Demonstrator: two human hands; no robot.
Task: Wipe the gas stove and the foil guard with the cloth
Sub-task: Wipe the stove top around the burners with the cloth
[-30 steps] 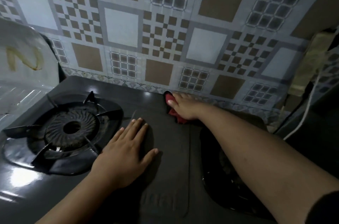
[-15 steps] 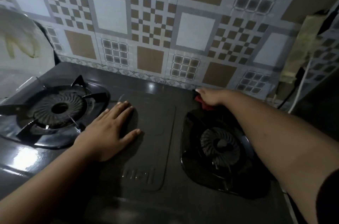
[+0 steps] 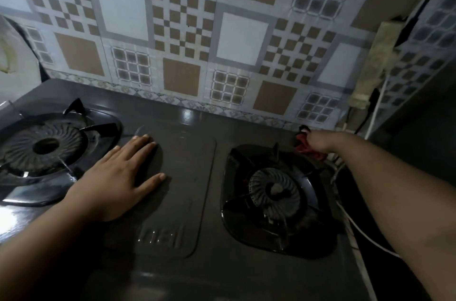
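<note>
The dark two-burner gas stove fills the lower view. My left hand lies flat with straight fingers on its centre panel, just right of the left burner. At the stove's back right corner, behind the right burner, my right hand presses down on a red cloth; the hand covers most of the cloth and its fingers are hard to make out. The silvery foil guard stands at the far left edge, mostly out of frame.
A patterned tiled wall rises right behind the stove. At the right, a dirty power strip hangs on the wall, and a white cable runs down along the stove's right side. A dark cabinet edge stands at far right.
My right hand has slid the red cloth along the stove's back edge from the middle to the back right corner. The view has shifted right; my left hand stays on the centre panel.
</note>
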